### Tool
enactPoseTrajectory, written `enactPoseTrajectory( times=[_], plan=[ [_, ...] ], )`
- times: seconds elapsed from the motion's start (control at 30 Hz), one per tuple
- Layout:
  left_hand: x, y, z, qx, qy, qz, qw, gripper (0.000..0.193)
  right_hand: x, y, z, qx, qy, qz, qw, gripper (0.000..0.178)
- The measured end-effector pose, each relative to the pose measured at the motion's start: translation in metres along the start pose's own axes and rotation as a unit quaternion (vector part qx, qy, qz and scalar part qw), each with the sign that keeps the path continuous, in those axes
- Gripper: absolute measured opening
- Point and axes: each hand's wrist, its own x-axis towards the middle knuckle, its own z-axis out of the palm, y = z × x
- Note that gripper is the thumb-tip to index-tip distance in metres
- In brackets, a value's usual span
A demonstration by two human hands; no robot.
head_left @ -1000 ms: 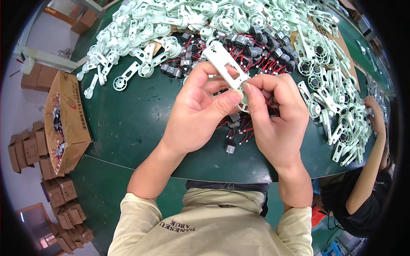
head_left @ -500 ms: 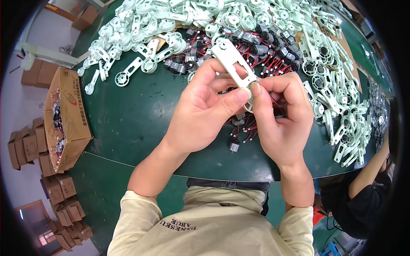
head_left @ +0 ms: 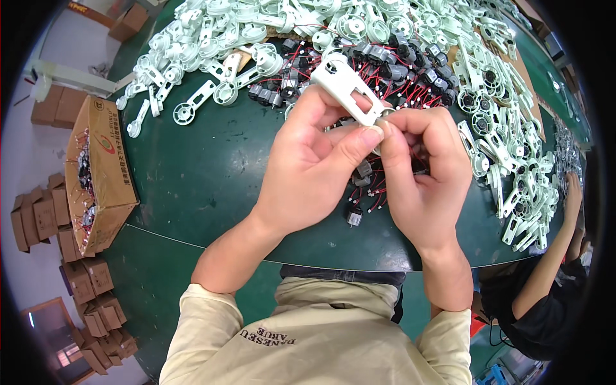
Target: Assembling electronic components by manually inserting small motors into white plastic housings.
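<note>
"While the left hand (head_left: pixel 301 173) pinches the white housing (head_left: pixel 343 86) between thumb and fingers, what does the right hand (head_left: pixel 427 170) do?"

"Its thumb and forefinger pinch the housing's near end, partly hidden."

"Any open room?"

"Bare green tabletop (head_left: pixel 205 167), left of the hands; its front edge runs beneath the forearms. The housing is above it, near heaped motors (head_left: pixel 394 72)."

"Beyond?"

"A carton (head_left: pixel 113 186) at left."

Pale housing (head_left: pixel 340 83) in both hands (head_left: pixel 305 173)

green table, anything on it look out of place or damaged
One small motor lies apart from the motor pile, closer to the front edge of the green table, so it looks slightly stray; no damage stands out.
</note>
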Motion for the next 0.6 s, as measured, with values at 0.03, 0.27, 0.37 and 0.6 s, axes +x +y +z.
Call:
enactPoseTrajectory(
  times=[0.03,0.27,0.37,0.6],
  plan=[
    [0.0014,-0.0013,-0.0017,0.008,-0.001,0.006,1.0,0.021,0.0004,0.0039,-0.0009,-0.013,-0.012,-0.008,1.0,0.006],
    [0.0022,-0.006,-0.0037,0.011,-0.001,0.007,1.0,0.024,0.0,0.0088,-0.0023,0.017,0.001,0.005,1.0,0.007],
    [0.0018,-0.0043,-0.0026,-0.002,-0.012,0.006,1.0,0.025,0.0002,0.009,-0.0029,0.004,0.01,0.003,1.0,0.008],
    [0.002,-0.006,-0.0032,0.017,-0.043,0.047,0.998,0.025,-0.0008,0.0019,-0.0064,0.157,-0.015,0.135,0.978,0.011]
  ],
)
